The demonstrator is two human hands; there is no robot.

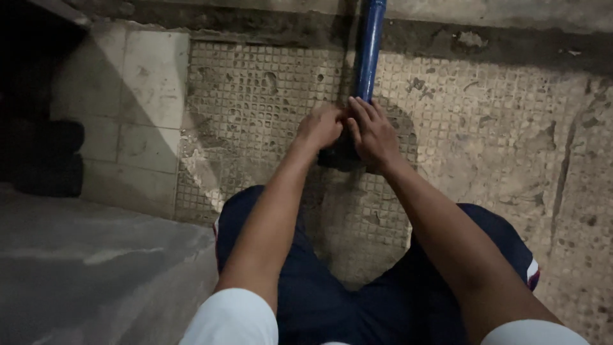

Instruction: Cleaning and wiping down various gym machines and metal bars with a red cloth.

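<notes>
Left hand [319, 126] and right hand [372, 133] both closed round the foot of a blue rigid plastic pipe [369, 51], just above a dark fitting [341, 156] on small mosaic floor tiles [485, 140]; pipe likely stiff, light, smooth, best gripped low.

A blue pipe [369, 51] stands upright against the far tiled wall, its lower end meeting a dark fitting [338, 156] at its base.
</notes>
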